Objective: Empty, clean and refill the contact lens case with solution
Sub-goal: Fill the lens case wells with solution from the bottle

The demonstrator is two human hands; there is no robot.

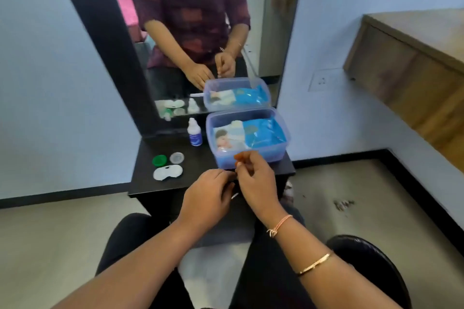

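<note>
The white contact lens case [167, 172] lies open on the left of the small black table [195, 178]. Its green cap [159, 160] and clear cap [176, 158] lie loose just behind it. A small white solution bottle [194, 132] with a blue label stands upright further back, with its cap on. My right hand [253, 179] hovers over the table's front edge and pinches a thin white swab stick [235, 195] between thumb and fingers. My left hand [208, 198] sits right beside it with its fingers loosely curved, holding nothing that I can see.
A lidless clear plastic box [281, 150] holding a blue wipes pack [261, 133] fills the table's right side. A tall mirror [200, 32] leans behind the table. A wooden counter [414, 57] juts out at the right, and a black stool [371, 258] stands near my right knee.
</note>
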